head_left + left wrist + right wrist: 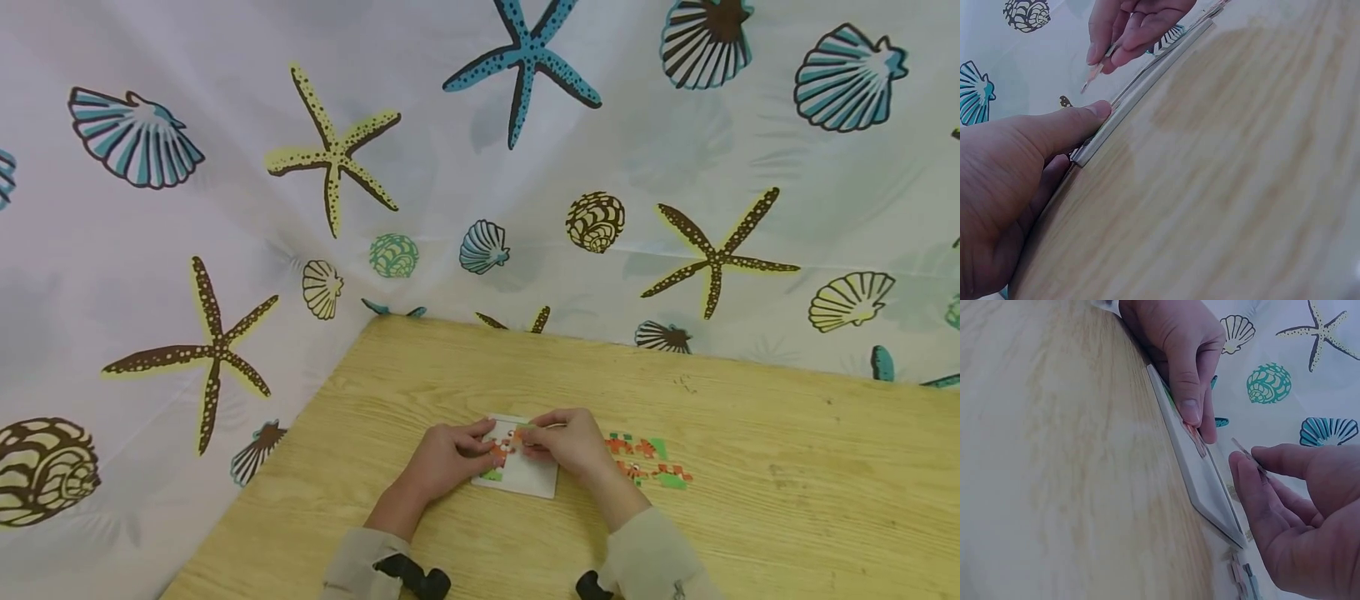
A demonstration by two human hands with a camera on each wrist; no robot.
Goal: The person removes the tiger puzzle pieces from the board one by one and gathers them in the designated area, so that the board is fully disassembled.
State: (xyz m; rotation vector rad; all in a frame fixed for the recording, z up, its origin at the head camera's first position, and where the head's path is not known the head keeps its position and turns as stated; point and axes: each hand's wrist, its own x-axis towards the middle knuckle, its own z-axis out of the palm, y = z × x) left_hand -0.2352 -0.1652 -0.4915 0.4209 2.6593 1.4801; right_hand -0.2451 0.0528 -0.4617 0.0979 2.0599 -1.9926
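A white square puzzle tray (534, 475) lies on the table, with orange-and-green jigsaw pieces (492, 475) along its left side. My left hand (442, 460) rests at that side; its thumb, fairly straight, presses on the pieces while the other fingers reach toward the far left corner. In the left wrist view, the left thumb (1088, 115) lies at the tray's raised edge. Over the tray, my right hand (573, 442) pinches a small puzzle piece (522, 431) between thumb and fingers. The right wrist view shows this puzzle piece (1247, 455) tilted and held above the tray.
Several loose jigsaw pieces (671, 477), orange and green, lie in two rows right of the tray, partly behind the right hand. The wood-grain table (787, 492) meets a white curtain (450, 167) printed with shells and starfish at its back and left.
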